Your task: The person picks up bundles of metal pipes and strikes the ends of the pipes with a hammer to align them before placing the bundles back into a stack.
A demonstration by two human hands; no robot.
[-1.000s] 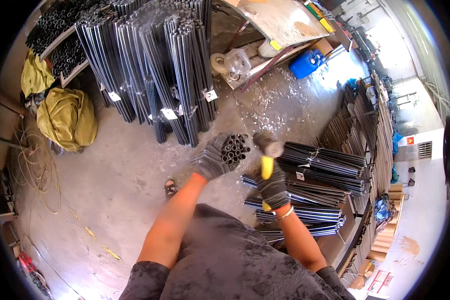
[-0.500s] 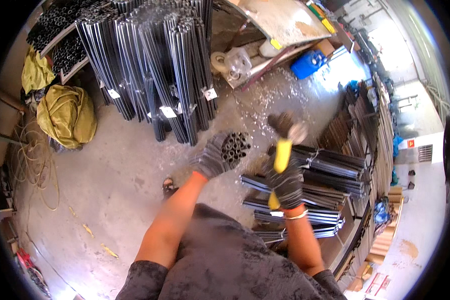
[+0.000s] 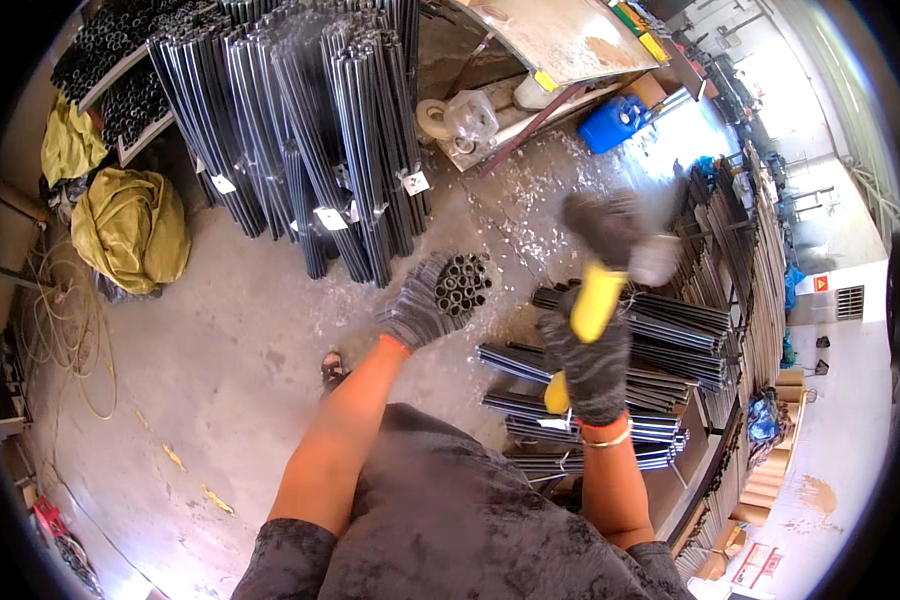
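My left hand [image 3: 418,307], in a grey glove with an orange cuff, curls around an upright bundle of dark metal tubes [image 3: 463,284], whose round ends face up. In my right hand [image 3: 587,365], in a dark glove, is a mallet [image 3: 597,300] with a yellow handle. Its blurred head, dark at one end and pale at the other, is apart from the tubes, to their right. My right fingers are closed around the handle, whose lower end shows below the fist.
Tall bundles of dark tubes [image 3: 310,140] stand ahead, several with white tags. More tied bundles [image 3: 660,340] lie at the right beside a rack. A yellow sack [image 3: 130,230] and a coiled hose [image 3: 70,310] are at the left. Beyond are a blue jug [image 3: 612,124] and a worktable [image 3: 560,40].
My right hand and the mallet have moved to the right, and the mallet looks larger in view. My left hand and the tube bundle have barely shifted.
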